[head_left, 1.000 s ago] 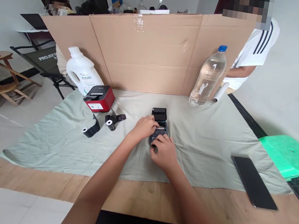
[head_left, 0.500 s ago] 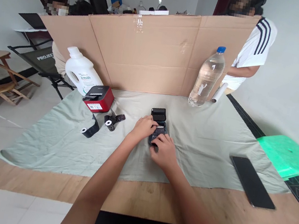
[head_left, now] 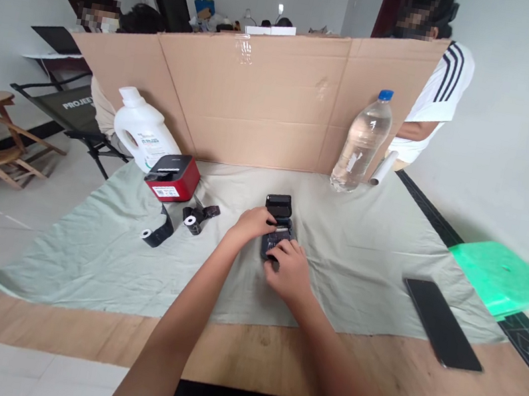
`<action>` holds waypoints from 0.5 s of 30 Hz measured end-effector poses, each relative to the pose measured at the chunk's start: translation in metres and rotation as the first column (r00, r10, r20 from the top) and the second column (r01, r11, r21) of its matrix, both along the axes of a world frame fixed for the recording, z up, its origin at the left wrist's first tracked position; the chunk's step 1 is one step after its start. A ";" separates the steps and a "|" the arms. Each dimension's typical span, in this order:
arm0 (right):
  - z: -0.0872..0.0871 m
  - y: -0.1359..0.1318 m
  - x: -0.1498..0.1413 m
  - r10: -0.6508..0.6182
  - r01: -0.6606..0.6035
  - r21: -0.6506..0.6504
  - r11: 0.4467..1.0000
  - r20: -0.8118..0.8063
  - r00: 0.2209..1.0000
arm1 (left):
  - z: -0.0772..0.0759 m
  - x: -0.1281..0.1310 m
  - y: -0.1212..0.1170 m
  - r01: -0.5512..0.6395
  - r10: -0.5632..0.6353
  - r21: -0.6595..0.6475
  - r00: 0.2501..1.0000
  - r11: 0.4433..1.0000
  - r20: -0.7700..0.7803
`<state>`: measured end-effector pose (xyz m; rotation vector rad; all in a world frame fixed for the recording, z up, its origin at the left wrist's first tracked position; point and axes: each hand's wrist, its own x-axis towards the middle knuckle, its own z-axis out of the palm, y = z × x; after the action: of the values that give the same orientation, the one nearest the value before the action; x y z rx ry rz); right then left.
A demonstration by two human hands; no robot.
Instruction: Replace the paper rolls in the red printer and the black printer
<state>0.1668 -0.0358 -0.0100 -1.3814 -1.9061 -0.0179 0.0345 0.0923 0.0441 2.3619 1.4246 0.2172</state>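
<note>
- Found left hand [head_left: 254, 225] with fingertips at the open top of a small dark device [head_left: 279, 235]; cannot tell whether pinching anything.
- Found right hand [head_left: 289, 271] curled over the near end, apparently gripping between fingers and thumb.
- Noted no clear change in either hand over the last second; lid [head_left: 278, 205] still raised at the far end, so work inside judged ongoing, in very fine movements at most.
- Located device mid-desk [head_left: 262, 363], on green cloth [head_left: 95, 268].
- To the left: two black rolls [head_left: 157, 234], red box [head_left: 188, 185], white jug [head_left: 140, 123].
- Beyond: water bottle [head_left: 361, 147] before cardboard [head_left: 259, 109].
- To the right: black slab [head_left: 441, 322].
- Attributed slight shift of whole view to head movement; no displaced objects detected.
</note>
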 end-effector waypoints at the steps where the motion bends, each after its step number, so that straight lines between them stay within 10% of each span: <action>1: 0.000 0.000 0.000 -0.002 0.002 0.001 1.000 -0.001 1.000 | 0.000 0.000 0.000 0.003 -0.003 -0.011 1.000 1.000 -0.005; 15: 0.000 0.000 -0.001 0.001 0.000 0.002 1.000 -0.013 1.000 | -0.003 0.013 -0.005 -0.015 0.038 0.233 0.995 0.972 -0.094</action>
<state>0.1659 -0.0360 -0.0103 -1.3762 -1.8948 -0.0105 0.0472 0.0871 0.0406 2.5731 1.5516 0.2937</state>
